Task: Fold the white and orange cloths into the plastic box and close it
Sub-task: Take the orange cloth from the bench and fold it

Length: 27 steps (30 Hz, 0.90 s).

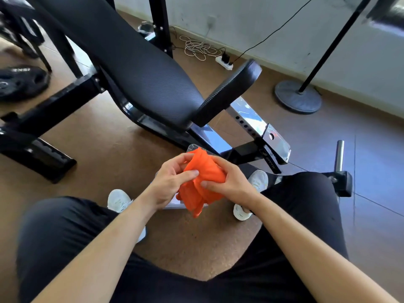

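While the black bench (140,79) stands beyond the fingertips (180,159), the orange cloth (201,182) hangs bunched between them, its long axis drooping toward the person; left hand (168,184) and right hand (231,182) both pinch it, equally near, thumbs on top.

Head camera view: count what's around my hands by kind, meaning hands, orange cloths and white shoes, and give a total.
Hands: 2, left hand and right hand
Orange cloth: 1
White shoes: 2, left shoe and right shoe
Total: 5
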Motion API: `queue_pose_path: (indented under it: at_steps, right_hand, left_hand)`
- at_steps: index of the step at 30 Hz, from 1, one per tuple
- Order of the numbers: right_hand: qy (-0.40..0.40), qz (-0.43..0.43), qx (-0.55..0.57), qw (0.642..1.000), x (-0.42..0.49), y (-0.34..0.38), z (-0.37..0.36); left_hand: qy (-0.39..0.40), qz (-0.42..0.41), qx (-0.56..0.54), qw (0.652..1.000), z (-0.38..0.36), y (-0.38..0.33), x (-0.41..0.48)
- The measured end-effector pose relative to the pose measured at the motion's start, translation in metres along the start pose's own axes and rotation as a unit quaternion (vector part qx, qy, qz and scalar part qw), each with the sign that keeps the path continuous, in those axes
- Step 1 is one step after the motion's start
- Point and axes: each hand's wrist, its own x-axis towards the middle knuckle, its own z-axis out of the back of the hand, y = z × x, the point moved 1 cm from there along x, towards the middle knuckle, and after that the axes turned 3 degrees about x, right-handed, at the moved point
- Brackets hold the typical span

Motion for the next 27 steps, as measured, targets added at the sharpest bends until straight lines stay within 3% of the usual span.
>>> queue_pose_path:
  at_steps: [3, 8, 10, 14, 20, 27]
  right_hand:
    - [-0.003, 0.004, -0.016, 1.0, 0.002, -0.002, 0.001]
    - [0.024, -0.026, -0.009, 0.999, -0.003, -0.006, 0.008]
    - [0.059, -0.029, 0.008, 0.998, -0.005, -0.007, 0.013]
    - [0.056, -0.03, 0.034, 0.997, -0.007, -0.004, 0.02]
    - [-0.008, -0.014, 0.02, 1.0, -0.005, -0.004, 0.019]
    - [-0.067, 0.011, -0.029, 0.997, -0.002, -0.011, 0.022]
  left_hand:
    - [-0.014, -0.005, 0.04, 0.999, 0.006, 0.001, 0.001]
    - [-0.126, -0.053, 0.147, 0.98, 0.019, 0.008, 0.006]
    - [-0.086, -0.035, 0.159, 0.983, 0.02, 0.012, 0.009]
    - [0.085, 0.004, 0.17, 0.982, 0.01, 0.018, 0.008]
    - [0.051, 0.048, 0.162, 0.984, -0.007, 0.031, 0.016]
    - [0.079, 0.119, 0.146, 0.979, -0.005, 0.036, 0.013]
